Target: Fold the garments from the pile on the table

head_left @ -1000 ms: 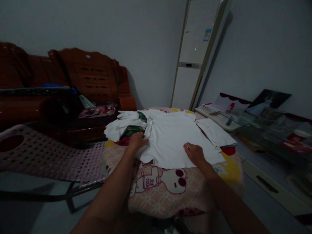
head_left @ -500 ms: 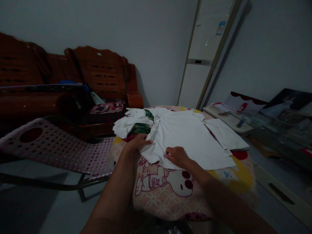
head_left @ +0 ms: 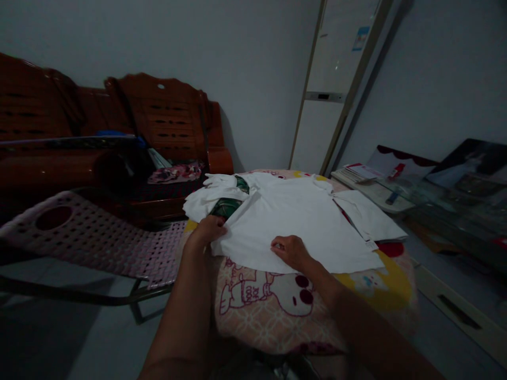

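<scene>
A white T-shirt (head_left: 293,216) lies spread over a round table with a patterned pink and yellow cloth (head_left: 269,332). My left hand (head_left: 206,232) grips the shirt's left edge near its lower corner and holds it stretched outward. On the lower middle of the shirt rests my right hand (head_left: 292,252), its fingers curled and pressed together on the fabric. Left of the shirt is a bunched white garment (head_left: 214,192) with a dark green patterned cloth (head_left: 226,207) beside it. At the shirt's right side sits a folded white garment (head_left: 372,216).
A woven pink chair (head_left: 119,245) stands close on the left, before a wooden sofa (head_left: 166,121). A tall white air conditioner (head_left: 325,100) is by the back wall. To the right is a glass-topped cabinet (head_left: 447,206) with papers (head_left: 358,173) and pictures.
My left hand has moved left and slightly toward me, drawing the shirt's left edge outward. The wrinkles there have flattened. My right hand stays almost in place.
</scene>
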A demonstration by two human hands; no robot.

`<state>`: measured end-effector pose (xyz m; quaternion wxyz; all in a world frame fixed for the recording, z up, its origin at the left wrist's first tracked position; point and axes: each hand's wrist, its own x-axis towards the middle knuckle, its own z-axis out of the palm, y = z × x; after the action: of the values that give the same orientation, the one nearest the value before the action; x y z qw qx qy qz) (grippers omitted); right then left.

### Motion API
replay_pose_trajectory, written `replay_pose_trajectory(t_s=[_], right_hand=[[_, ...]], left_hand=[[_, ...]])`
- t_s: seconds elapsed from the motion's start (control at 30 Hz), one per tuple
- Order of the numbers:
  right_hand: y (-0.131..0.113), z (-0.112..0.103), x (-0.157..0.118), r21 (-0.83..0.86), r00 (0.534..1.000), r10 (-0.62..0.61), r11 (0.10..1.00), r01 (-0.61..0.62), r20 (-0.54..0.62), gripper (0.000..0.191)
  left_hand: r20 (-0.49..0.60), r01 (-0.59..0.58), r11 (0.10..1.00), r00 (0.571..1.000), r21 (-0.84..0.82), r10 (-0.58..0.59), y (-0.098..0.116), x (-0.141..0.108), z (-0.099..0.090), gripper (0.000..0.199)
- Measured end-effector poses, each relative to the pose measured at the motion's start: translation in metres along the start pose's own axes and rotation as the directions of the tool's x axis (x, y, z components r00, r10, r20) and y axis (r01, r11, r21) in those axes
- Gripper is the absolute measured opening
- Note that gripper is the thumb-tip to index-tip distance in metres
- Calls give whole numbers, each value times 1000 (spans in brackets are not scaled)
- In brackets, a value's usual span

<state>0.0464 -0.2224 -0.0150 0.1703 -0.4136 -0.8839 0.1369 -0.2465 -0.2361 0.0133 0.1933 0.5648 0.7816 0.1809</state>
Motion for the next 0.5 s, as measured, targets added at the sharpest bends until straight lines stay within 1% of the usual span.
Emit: replay_pose_trajectory(t_s=[0.07, 0.13, 0.17, 0.2, 0.23, 0.27, 0.3, 0.33, 0.37, 0.4, 0.47, 0.5], right_hand=[[3, -1, 1, 20, 999, 13, 1000, -13, -39, 14], [5, -3, 3, 29, 996, 43, 999, -41, -74, 15], [6, -4, 4, 17, 994, 65, 998, -64, -88, 15], [7, -4, 5, -6, 991, 88, 996, -89, -99, 16], [8, -4, 6, -37, 988, 111, 993, -115, -105, 16], [8, -5, 7, -68, 985, 131, 988, -139, -110, 16], [9, -5, 7, -93, 983, 147, 983, -158, -110, 17], [9, -5, 7, -108, 981, 162, 979, -173, -108, 17], [9, -6, 7, -115, 979, 176, 976, -187, -103, 18], [10, -6, 7, -116, 977, 190, 973, -201, -100, 19], [11, -8, 6, -112, 970, 222, 966, -233, -98, 21], [12, -8, 5, -109, 967, 236, 963, -245, -96, 22]], left_hand=[[-6, 32, 986, 999, 163, -31, 4, -5, -7, 10], [-87, 31, 976, 996, 214, -12, 17, -11, -14, 16], [-142, -5, 978, 989, 210, 36, 26, -14, -16, 19], [-187, -79, 978, 976, 191, 115, 36, -16, -16, 21], [-202, -175, 972, 958, 159, 206, 48, -18, -12, 21], [-175, -316, 942, 927, 117, 333, 60, -17, -6, 22], [-102, -443, 894, 888, 66, 448, 71, -15, 4, 23], [-35, -529, 849, 848, 21, 529, 81, -11, 16, 26], [26, -580, 815, 814, -6, 580, 88, -5, 29, 28], [65, -602, 798, 797, -3, 601, 94, 3, 43, 33], [124, -607, 793, 792, 47, 598, 96, 22, 67, 43], [125, -602, 797, 796, 60, 592, 94, 32, 75, 45]])
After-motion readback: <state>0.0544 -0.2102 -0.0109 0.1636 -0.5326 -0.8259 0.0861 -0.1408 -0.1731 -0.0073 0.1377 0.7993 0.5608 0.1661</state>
